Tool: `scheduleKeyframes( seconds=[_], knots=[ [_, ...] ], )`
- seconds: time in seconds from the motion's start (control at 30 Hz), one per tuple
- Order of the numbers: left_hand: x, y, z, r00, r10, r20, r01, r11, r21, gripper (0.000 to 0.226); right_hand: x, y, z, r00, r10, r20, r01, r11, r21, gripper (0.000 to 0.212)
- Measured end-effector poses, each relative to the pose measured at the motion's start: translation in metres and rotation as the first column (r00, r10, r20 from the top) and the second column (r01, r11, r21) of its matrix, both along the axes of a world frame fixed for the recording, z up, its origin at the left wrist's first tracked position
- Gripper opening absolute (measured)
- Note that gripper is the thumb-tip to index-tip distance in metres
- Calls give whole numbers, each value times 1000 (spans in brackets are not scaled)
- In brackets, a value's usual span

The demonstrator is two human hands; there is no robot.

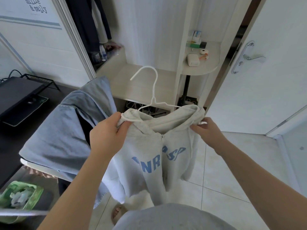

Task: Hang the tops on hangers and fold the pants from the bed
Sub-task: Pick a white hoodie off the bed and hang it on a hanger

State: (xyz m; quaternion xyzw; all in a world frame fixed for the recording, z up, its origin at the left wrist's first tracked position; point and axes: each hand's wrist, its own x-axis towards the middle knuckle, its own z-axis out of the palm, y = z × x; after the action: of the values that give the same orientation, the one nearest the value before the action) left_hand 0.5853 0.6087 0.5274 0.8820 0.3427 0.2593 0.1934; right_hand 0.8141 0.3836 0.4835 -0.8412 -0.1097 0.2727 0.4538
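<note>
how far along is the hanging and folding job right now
Done: the white hanger already sits inside the neck of the grey hoodie. In hand: the left hand and right hand grip its shoulders. Left: hooking it up in the wardrobe; a blue garment lies draped nearby. Bed and pants are out of view.

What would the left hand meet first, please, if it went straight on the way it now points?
The left hand grips the hoodie at its hood; pushing on, it would probably meet the hanger wire just beyond, though depth is unclear.
</note>
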Motion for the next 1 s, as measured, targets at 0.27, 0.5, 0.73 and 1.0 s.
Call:
scheduleKeyframes(
  seconds=[0.27,0.5,0.73,1.0],
  knots=[
    [-13,-8,-4,1000,-10,-26,8,999,-51,42,0,28,-5,996,-46,-73,59,982,179,57],
    [-15,-16,-3,995,-85,-51,86,996,16,49,12,54,6,953,-279,-122,297,940,168,13],
    [0,-14,-21,928,-166,-334,137,985,-108,40,3,75,35,970,-227,85,196,942,274,21],
    [6,-7,-11,1000,23,-19,-25,997,-74,34,-53,71,93,829,338,446,-483,834,266,16]
  ],
)
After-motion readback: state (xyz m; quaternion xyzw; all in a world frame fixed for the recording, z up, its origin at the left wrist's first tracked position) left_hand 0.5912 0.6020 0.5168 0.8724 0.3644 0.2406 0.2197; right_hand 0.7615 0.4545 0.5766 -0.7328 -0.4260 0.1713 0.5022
